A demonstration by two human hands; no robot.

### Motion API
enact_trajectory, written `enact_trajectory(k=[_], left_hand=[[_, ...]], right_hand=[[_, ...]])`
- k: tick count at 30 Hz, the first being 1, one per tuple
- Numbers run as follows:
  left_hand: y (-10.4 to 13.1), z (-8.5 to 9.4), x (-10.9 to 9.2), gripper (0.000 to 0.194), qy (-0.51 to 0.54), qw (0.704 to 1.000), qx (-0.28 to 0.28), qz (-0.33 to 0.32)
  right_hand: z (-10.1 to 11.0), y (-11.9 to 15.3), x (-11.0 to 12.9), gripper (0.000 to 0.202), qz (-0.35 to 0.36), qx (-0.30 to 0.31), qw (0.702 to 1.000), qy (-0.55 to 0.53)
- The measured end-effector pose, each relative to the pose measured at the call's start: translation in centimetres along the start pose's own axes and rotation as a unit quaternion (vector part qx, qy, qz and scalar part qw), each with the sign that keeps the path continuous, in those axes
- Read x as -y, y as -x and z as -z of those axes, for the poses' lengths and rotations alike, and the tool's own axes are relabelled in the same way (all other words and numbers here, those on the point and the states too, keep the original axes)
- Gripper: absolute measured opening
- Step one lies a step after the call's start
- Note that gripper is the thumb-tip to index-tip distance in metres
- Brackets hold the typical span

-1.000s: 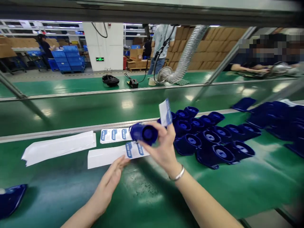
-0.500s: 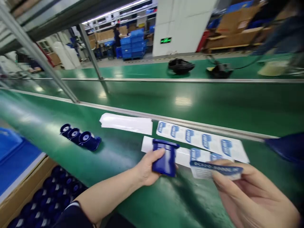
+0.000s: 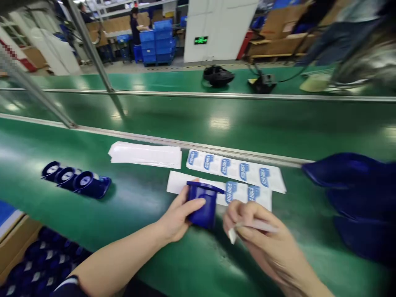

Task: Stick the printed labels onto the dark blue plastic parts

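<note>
Gripping the blue housing (image 3: 206, 211), the left hand (image 3: 178, 215) held it just left of the right hand (image 3: 268, 242), which pinched a crosswise white slip (image 3: 263, 225).

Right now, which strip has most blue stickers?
The back right label strip: five blue-printed labels, against two visible on the front strip; the white strips show none.

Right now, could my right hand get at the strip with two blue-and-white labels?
Probably yes: the right hand is at the near edge of the strip, with nothing visible between them, though it holds a thin white piece, which may hamper picking.
</note>
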State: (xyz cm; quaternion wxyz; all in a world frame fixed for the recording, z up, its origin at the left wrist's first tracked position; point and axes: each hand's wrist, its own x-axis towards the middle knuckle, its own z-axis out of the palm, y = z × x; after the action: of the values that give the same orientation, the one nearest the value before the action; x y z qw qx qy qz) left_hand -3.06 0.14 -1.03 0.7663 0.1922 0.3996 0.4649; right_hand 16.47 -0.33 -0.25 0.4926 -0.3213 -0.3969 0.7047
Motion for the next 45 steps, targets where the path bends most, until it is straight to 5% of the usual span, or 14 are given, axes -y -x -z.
enact_trajectory(k=[12, 30, 45], left_hand=[[0.2, -0.1, -0.7, 0.089, -0.105, 0.994, 0.019, -0.033], [0.1, 1.0, 0.0, 0.086, -0.184, 0.977, 0.069, -0.089], [0.2, 0.8, -0.4, 0.077, -0.157, 0.981, 0.097, -0.056]], right_hand=[[-0.8, -0.4, -0.1, 0.029, -0.027, -0.004, 0.998, -0.054], [-0.7, 0.1, -1.0, 0.032, -0.089, -0.045, 0.994, -0.043], [-1.2, 0.1, -1.1, 0.037, -0.105, -0.081, 0.99, -0.046]])
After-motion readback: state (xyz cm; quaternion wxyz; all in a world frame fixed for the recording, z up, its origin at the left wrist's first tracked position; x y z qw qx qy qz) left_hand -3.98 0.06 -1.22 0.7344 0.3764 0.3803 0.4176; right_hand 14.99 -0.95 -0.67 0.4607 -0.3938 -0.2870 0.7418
